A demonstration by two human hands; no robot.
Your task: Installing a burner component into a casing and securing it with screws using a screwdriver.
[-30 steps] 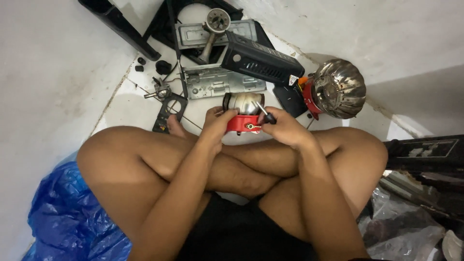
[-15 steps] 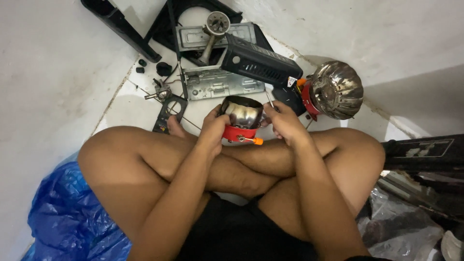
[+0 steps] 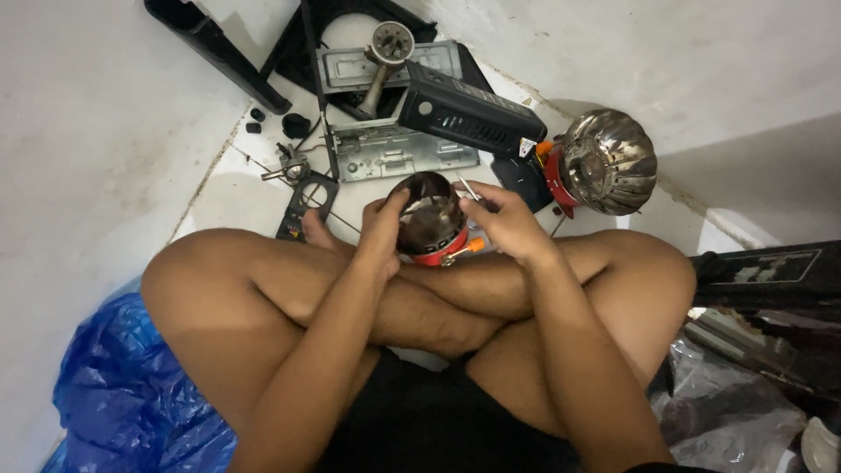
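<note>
While the person sits cross-legged on the floor (image 3: 105,131), a blue bag (image 3: 123,394) lies at far left beside one thigh. Further right, the left hand (image 3: 381,229) wraps round the side of a small burner (image 3: 429,223), fingers curled against its dark metal bowl above a red base; the burner is held just over the crossed shins. An orange knob (image 3: 474,246) projects from the base toward the right. The right hand (image 3: 506,221) meets the burner's far side, thumb and fingers pinching a thin pin (image 3: 468,187) at the rim. Beyond the hands lie a grey plate (image 3: 403,156) and a black box (image 3: 469,114); at right stands a second burner with a ribbed steel dome (image 3: 609,162). Judged from its look, the held burner is rigid, fairly light and smooth-sided, so likely slippery; the red base offers the surest grip, the thin bowl less so.
</note>
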